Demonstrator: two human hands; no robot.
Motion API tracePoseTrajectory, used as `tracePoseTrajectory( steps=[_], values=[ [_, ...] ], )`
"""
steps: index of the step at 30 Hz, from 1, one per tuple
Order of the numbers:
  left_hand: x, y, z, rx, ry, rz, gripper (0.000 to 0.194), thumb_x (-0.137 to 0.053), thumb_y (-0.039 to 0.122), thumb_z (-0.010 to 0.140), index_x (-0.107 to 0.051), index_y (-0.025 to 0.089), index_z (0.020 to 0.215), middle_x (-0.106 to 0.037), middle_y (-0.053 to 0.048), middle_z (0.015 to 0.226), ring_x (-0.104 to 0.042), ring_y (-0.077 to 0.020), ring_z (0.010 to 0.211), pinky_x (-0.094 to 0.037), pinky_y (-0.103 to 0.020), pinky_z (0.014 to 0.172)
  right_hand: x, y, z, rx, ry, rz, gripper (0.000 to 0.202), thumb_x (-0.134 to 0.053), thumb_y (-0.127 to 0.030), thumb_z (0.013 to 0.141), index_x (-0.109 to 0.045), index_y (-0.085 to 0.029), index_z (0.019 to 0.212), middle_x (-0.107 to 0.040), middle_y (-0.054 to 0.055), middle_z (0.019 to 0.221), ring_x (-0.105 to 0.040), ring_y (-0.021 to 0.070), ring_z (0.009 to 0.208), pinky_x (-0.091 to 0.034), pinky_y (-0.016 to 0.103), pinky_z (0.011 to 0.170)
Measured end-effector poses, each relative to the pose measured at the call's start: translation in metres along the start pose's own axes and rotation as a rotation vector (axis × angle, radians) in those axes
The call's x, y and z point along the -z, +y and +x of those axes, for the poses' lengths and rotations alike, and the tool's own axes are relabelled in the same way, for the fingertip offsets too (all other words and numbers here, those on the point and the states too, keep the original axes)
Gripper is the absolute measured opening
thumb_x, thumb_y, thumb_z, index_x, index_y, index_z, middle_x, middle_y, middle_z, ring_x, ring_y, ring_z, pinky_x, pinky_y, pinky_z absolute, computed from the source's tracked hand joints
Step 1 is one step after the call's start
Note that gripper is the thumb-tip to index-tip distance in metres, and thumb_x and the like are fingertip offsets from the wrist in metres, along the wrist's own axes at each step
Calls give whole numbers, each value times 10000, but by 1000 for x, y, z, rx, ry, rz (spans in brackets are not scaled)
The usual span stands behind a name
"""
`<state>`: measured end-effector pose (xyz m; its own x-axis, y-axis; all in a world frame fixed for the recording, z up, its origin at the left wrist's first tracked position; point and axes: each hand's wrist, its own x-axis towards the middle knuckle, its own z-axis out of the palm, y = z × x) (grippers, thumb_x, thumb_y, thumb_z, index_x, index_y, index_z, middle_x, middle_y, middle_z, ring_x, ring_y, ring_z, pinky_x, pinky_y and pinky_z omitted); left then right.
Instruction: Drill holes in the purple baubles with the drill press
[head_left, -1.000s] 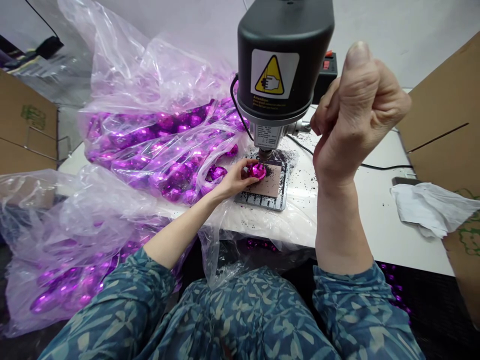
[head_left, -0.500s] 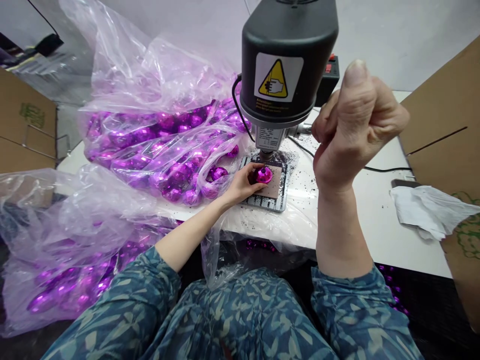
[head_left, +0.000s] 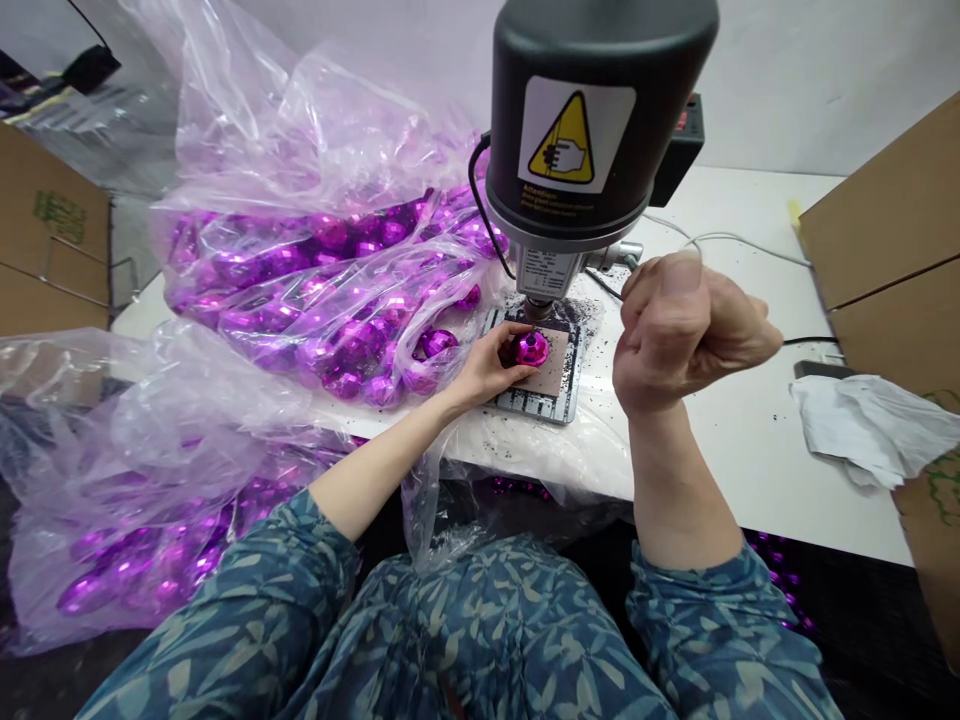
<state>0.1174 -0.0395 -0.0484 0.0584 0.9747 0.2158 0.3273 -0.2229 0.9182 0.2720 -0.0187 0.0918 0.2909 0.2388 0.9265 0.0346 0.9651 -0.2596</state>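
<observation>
A shiny magenta faceted ball [head_left: 531,348] rests on a board on the metal base plate [head_left: 571,385], directly under the chuck of a black drill press [head_left: 600,120]. Thumb and fingers of my left hand [head_left: 491,368] pinch the ball from its left side. To the right of the machine, my right hand [head_left: 686,325] is raised and curled into a fist at the end of the metal feed lever [head_left: 628,253]; the grip part of the lever is hidden by the fingers. Dark shavings lie around the base plate.
Clear plastic bags [head_left: 300,290] of purple balls cover the left of the white table [head_left: 720,450]. A second bag [head_left: 165,520] hangs lower left. White crumpled cloth [head_left: 859,420] and a cardboard box [head_left: 892,210] are at the right, with another box [head_left: 52,220] at the left. Cables run behind.
My right hand has moved down with the lever end. My left hand keeps its hold on the ball. The view has shifted slightly, so the drill head appears larger and further right.
</observation>
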Motion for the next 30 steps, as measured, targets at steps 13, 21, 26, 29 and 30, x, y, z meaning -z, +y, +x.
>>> tracePoseTrajectory(
  steps=[13,21,26,29,30],
  values=[
    [0,2,0,-7,10,16,585,-890,239,757,-646,170,1285,-752,-79,1135,-679,-168,860,-540,-274,762,10,15,-14,215,-74,90,487,-527,-136,942,-181,-199,606,-203,-68,459,-227,62,370,-236,276,385],
    [-1,2,-1,-8,19,1,583,-882,235,767,-646,175,1296,-753,-58,1054,-659,-152,802,-526,-261,721,17,20,-25,289,-121,22,524,-520,-185,951,-191,-204,543,-258,-64,413,-264,53,338,-288,267,366],
    [-3,3,1,18,21,-13,582,-890,192,751,-644,170,1278,-755,-69,1100,-686,-167,858,-551,-280,768,9,13,-14,145,-60,-52,618,-541,-339,1009,-215,-204,501,-214,-67,389,-211,49,321,-217,278,351],
    [-4,8,1,77,61,-4,578,-896,180,735,-631,158,1248,-746,-83,1131,-700,-182,898,-562,-295,785,-4,4,15,-17,0,-61,623,-601,-436,998,-281,-212,512,-292,-53,415,-257,63,351,-183,306,380],
    [-3,12,-1,98,90,5,574,-897,183,730,-624,158,1234,-741,-88,1139,-702,-189,906,-565,-301,782,-8,2,24,-72,-7,-56,620,-617,-490,974,-301,-218,516,-318,-46,424,-278,70,362,-200,314,390]
  ],
)
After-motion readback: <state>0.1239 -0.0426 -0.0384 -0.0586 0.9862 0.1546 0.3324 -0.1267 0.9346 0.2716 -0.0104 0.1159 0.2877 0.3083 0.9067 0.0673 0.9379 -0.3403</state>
